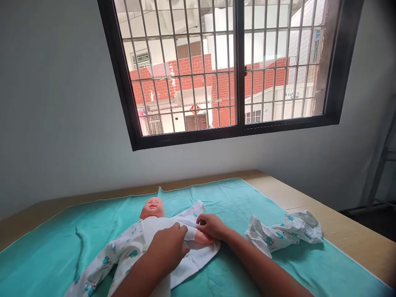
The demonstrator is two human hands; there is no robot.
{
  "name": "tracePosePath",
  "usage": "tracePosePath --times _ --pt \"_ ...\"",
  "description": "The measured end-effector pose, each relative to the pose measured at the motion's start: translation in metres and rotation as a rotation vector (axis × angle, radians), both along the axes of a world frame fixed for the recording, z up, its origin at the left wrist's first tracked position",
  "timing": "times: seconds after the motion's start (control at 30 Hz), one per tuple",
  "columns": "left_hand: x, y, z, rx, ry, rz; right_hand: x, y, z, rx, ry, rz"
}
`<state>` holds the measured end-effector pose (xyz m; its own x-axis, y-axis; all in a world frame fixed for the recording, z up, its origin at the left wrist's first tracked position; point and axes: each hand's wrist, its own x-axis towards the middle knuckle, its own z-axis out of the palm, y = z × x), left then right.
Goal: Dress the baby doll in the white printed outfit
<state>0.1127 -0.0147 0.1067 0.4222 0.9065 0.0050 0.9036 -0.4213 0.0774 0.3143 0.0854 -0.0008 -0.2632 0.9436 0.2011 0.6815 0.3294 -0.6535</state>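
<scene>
A baby doll (152, 207) lies on its back on a teal sheet, its head toward the window. White cloth covers its torso, and a printed white baby shirt (126, 243) is spread around and under it, one sleeve reaching to the lower left. My left hand (170, 246) is over the doll's middle, fingers curled down on the white cloth; the fingertips are partly hidden. My right hand (212, 226) is beside the doll's bare forearm (203, 238), with thumb and forefinger bent together at the shirt by the sleeve on the right.
Crumpled printed baby trousers (284, 233) lie to the right on the teal sheet (235, 202). The sheet covers much of a wooden table (287, 192), whose edge shows at the right. Behind stand a wall and a barred window (238, 70). A metal frame (379, 173) is at the far right.
</scene>
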Motion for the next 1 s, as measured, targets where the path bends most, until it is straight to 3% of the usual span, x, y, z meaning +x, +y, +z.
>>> tracePosePath --times 0.1,0.2,0.37,0.5,0.63,0.77,1.0 --pt "0.034 0.024 -0.008 0.098 0.154 -0.133 0.003 0.002 -0.004 -0.019 0.021 0.004" --pt "0.057 0.049 -0.028 0.065 0.223 -0.220 0.006 0.002 -0.007 -0.025 0.114 -0.002" --pt "0.051 0.071 -0.049 0.058 0.254 -0.284 0.007 0.009 -0.008 -0.065 0.372 -0.034" --pt "0.029 0.077 -0.040 0.101 0.264 -0.286 0.008 0.013 -0.005 -0.135 0.658 -0.027" --pt "0.013 0.082 -0.024 0.122 0.259 -0.180 0.015 0.004 0.006 -0.243 0.908 0.059" --pt "0.005 0.080 -0.014 0.136 0.269 -0.087 0.026 -0.007 0.025 -0.321 1.030 0.180" --pt "0.015 0.076 -0.023 0.124 0.287 0.004 0.030 -0.021 0.056 -0.447 1.231 0.352"
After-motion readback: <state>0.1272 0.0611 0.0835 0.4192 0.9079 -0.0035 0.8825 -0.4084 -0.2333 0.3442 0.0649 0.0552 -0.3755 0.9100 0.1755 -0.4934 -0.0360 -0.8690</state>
